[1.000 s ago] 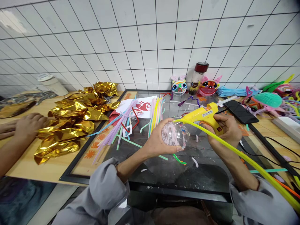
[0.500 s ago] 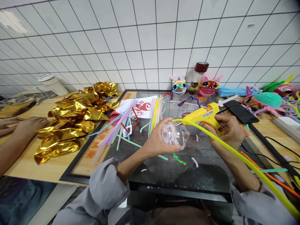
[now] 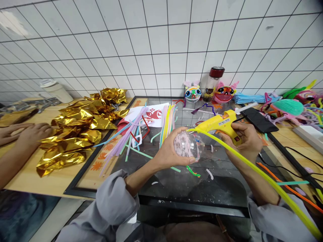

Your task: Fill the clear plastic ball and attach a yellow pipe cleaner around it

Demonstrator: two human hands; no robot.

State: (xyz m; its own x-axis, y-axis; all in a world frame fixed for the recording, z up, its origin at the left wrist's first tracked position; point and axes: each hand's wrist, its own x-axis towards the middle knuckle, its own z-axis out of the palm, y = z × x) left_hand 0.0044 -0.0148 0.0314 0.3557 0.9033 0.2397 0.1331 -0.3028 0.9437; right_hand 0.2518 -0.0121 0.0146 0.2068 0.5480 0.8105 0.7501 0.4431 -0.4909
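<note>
My left hand (image 3: 168,149) is closed around a clear plastic ball (image 3: 189,147) that has pale pink fuzzy strips on it. A yellow hot glue gun (image 3: 222,126) is gripped in my right hand (image 3: 244,137), with a white glue stick (image 3: 246,107) jutting from its back. The gun's nozzle is close to the top of the ball; whether it touches I cannot tell. A long yellow pipe cleaner (image 3: 242,162) runs from the ball's top, in front of the gun and my right forearm, to the lower right corner.
Pipe cleaners (image 3: 123,136) in several colours lie beside a red-and-white paper (image 3: 154,116). Gold foil (image 3: 75,124) and a co-worker's hands (image 3: 30,136) are at left. Two decorated figures (image 3: 192,92) flank a bottle (image 3: 213,85). A phone (image 3: 259,119) and black cable (image 3: 277,170) lie right.
The yellow pipe cleaner's trailing length has shifted slightly lower. The co-worker's hands have moved a little. My hands, the ball and the glue gun are almost still.
</note>
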